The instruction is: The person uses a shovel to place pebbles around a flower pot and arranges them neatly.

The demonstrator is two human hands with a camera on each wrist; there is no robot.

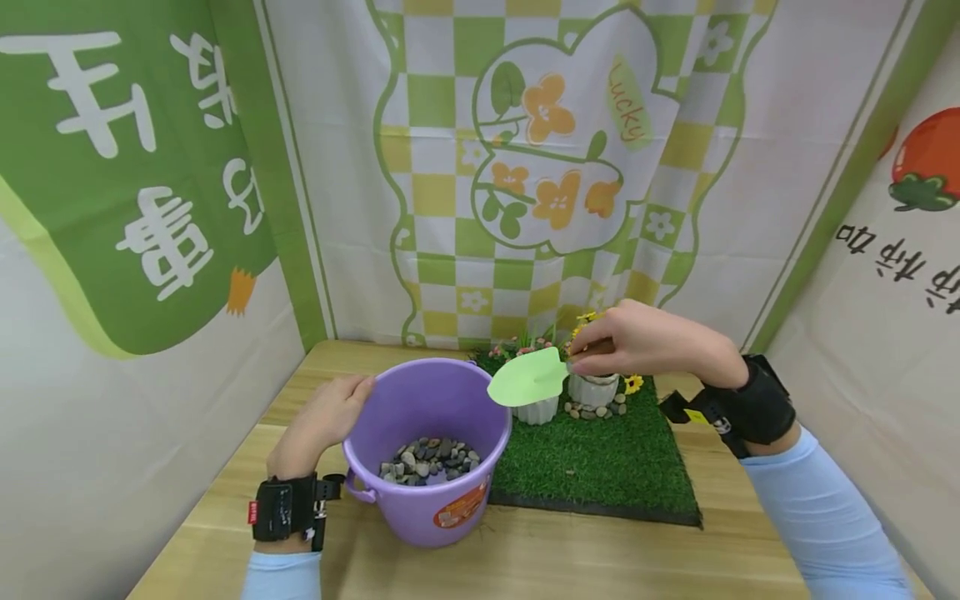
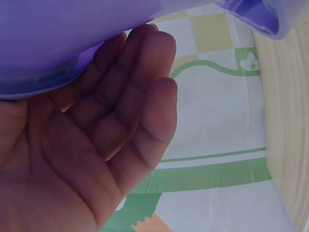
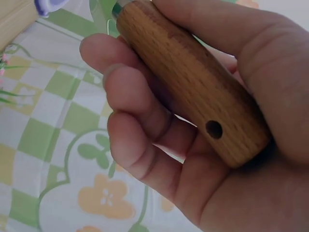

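Level the pale-green, wooden-handled trowel (image 1: 528,379) gripped by the right hand (image 1: 637,336); steady the round purple plastic bucket (image 1: 408,510) beside the relaxed left hand (image 1: 321,421)

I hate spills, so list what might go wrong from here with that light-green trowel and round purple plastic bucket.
The left hand holds the rim of the round purple plastic bucket; a hard pull might tip it, spilling the grey and pale pebbles.

The right hand holds the light-green trowel with a brown wooden handle, seen in front of white ribbed flowerpots; a careless swing could knock one.
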